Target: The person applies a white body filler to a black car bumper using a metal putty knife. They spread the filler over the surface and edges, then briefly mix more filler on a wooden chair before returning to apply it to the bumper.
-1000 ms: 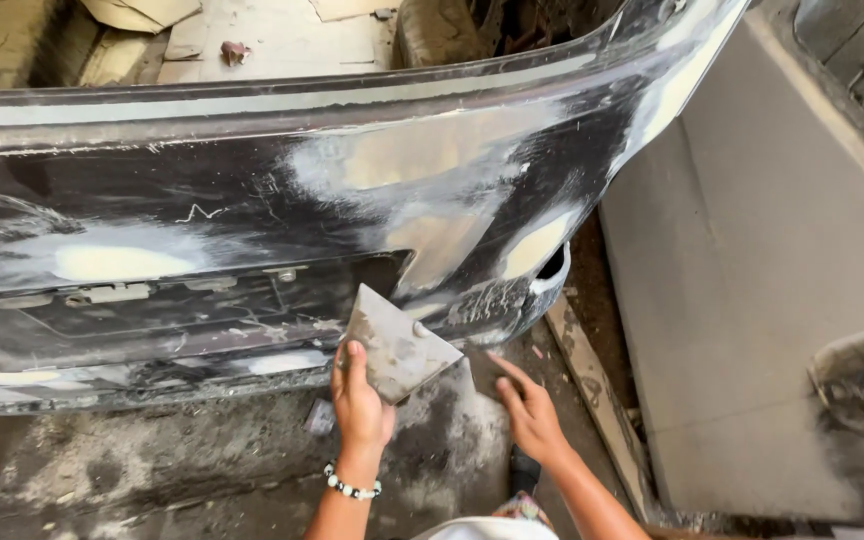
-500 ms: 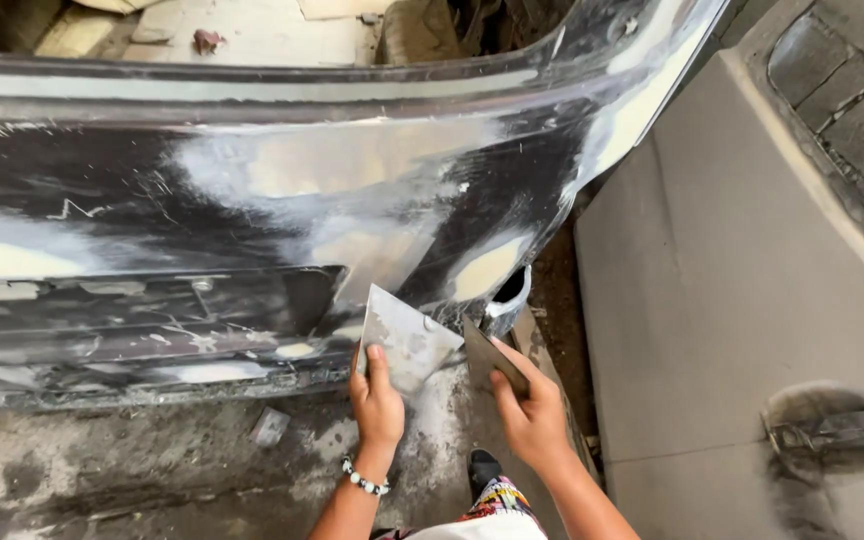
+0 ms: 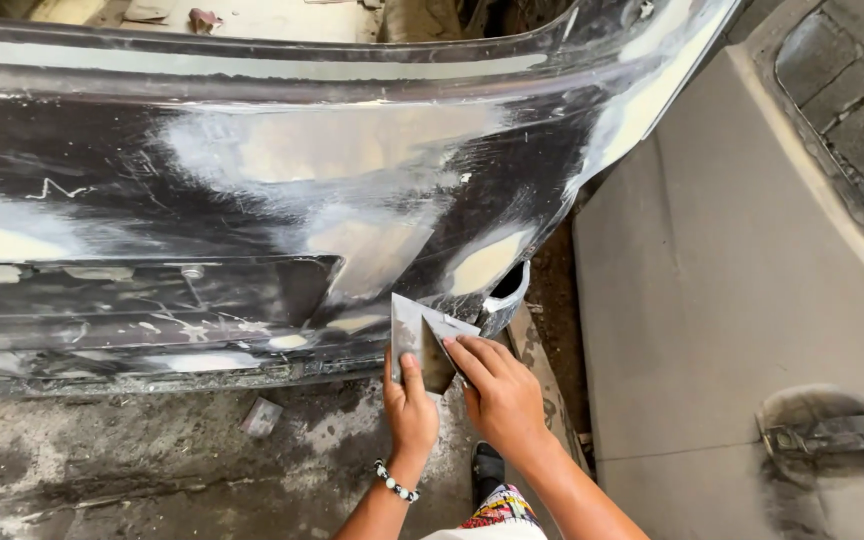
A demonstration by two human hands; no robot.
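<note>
Both hands, left [image 3: 410,405] and right [image 3: 500,392], are closed on grey spreader blades [image 3: 420,335] held together against the dark, filler-patched bumper [image 3: 252,200].

Bright, even daylight falls from above, glare streaking pale across the glossy dark bumper [image 3: 252,200], soft shadow pooling beneath its lower edge on the concrete floor [image 3: 102,460], the centre sharp while the wide lens bends and slightly softens the frame's edges.
</note>
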